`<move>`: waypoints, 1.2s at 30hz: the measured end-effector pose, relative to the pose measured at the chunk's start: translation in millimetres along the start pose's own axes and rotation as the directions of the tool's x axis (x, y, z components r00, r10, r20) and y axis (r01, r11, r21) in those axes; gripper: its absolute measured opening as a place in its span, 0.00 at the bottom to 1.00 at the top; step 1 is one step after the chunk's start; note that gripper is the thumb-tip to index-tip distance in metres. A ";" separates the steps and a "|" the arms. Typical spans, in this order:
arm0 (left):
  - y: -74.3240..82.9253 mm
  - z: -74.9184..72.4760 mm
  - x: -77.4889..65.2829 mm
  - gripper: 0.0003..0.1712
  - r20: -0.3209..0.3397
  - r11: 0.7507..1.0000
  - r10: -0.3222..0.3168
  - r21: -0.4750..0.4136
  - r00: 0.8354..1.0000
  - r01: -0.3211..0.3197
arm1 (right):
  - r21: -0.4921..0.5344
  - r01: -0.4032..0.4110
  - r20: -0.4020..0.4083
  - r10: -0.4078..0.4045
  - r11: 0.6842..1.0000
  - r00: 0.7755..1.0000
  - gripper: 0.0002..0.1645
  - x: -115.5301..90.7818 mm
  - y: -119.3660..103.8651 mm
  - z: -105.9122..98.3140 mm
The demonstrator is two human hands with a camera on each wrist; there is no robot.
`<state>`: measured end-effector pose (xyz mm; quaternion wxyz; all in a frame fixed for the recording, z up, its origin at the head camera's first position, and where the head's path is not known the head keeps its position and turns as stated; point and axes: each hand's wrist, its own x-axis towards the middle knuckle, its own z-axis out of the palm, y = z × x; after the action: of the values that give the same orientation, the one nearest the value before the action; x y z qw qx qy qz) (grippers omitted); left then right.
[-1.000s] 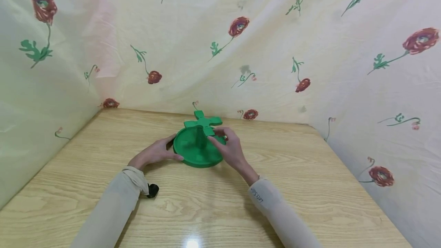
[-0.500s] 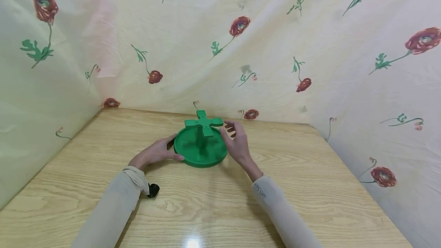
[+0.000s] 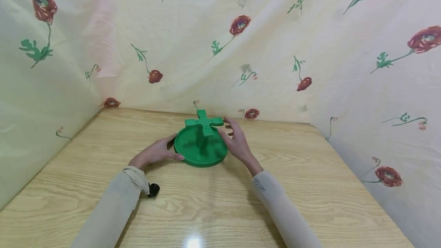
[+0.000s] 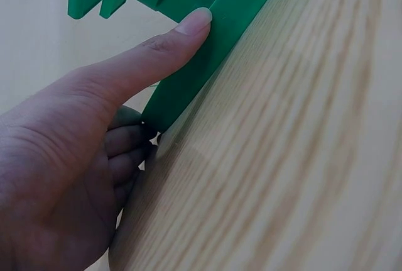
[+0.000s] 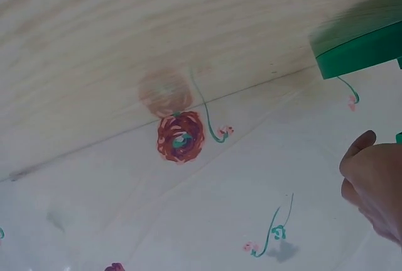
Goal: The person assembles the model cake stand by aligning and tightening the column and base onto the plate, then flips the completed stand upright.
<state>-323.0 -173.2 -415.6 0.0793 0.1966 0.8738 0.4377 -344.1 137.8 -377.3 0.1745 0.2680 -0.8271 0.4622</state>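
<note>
A green stand has a round, shallow tray base (image 3: 188, 156), an upright post and a cross-shaped top (image 3: 204, 122). My left hand (image 3: 155, 154) holds the base by its left rim. In the left wrist view, the thumb (image 4: 169, 44) presses on the side wall while the other fingers bend behind it, partly hidden. My right hand (image 3: 238, 144) is beside the right arm of the cross, thumb in front and fingers behind, slightly spread; contact cannot be made out. The right wrist view catches only part of the right hand (image 5: 377, 183) and the base's edge (image 5: 358, 51).
The stand is on a light wood-grain table (image 3: 206, 209). A floral cloth (image 3: 193, 41) hangs behind and along both sides. A small black object (image 3: 153, 190) shows at the left sleeve's cuff. A bright light reflection lies near the table's front.
My right hand has let go of the front arm of the cross and moved right, to the right arm. The left hand keeps its hold on the rim.
</note>
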 end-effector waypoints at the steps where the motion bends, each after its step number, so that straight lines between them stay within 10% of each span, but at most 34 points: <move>1: 0.0 0.1 0.3 0.65 0.000 1.000 -0.001 0.002 1.000 0.001 | 0.002 -0.006 0.011 0.006 1.000 1.000 0.32 0.8 0.9 -0.1; 13: -1.5 -0.9 -0.7 0.65 -0.003 1.000 -0.005 0.003 1.000 0.005 | 0.140 -0.034 0.100 0.020 0.990 0.995 0.34 7.8 7.2 2.0; 36: -0.2 -0.4 -0.2 0.65 -0.003 1.000 -0.001 -0.005 1.000 0.001 | 0.111 -0.057 -0.013 0.059 0.992 0.998 0.26 2.2 4.3 2.2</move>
<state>-323.1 -173.7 -415.6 0.0786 0.1951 0.8730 0.4400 -348.5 137.1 -380.1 0.1524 0.2493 -0.8062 0.5144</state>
